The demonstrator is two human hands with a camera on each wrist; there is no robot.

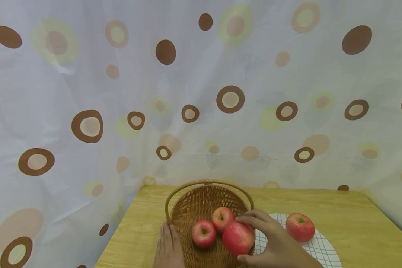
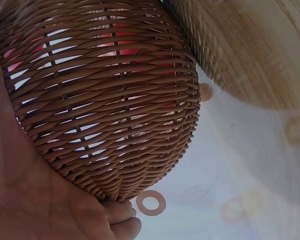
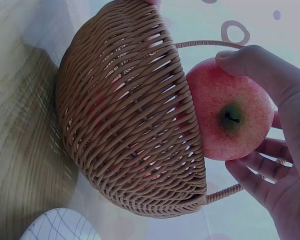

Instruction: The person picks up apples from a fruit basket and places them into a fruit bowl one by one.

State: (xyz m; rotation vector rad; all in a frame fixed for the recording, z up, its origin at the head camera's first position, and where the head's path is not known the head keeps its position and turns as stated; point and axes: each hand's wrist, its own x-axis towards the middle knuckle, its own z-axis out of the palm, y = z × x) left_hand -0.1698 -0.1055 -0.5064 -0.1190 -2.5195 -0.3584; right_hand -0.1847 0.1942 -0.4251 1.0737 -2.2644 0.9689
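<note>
A brown wicker basket (image 1: 184, 238) with a hoop handle stands on the table, and two red apples (image 1: 203, 233) lie inside it. My right hand (image 1: 271, 238) grips another red apple (image 1: 238, 238) between thumb and fingers, over the basket's right rim. In the right wrist view that apple (image 3: 235, 110) shows its stem end, right at the rim. My left hand (image 1: 169, 247) rests along the basket's left side with its fingers extended. From the left wrist, the palm (image 2: 35, 195) lies against the woven wall (image 2: 115, 100), with apples showing red through the gaps.
To the right of the basket, a white round plate (image 1: 326, 253) with a grid pattern carries one more red apple (image 1: 300, 227). The wooden table (image 1: 134, 223) ends at a pale curtain (image 1: 201, 130) with brown and yellow spots behind and at the sides.
</note>
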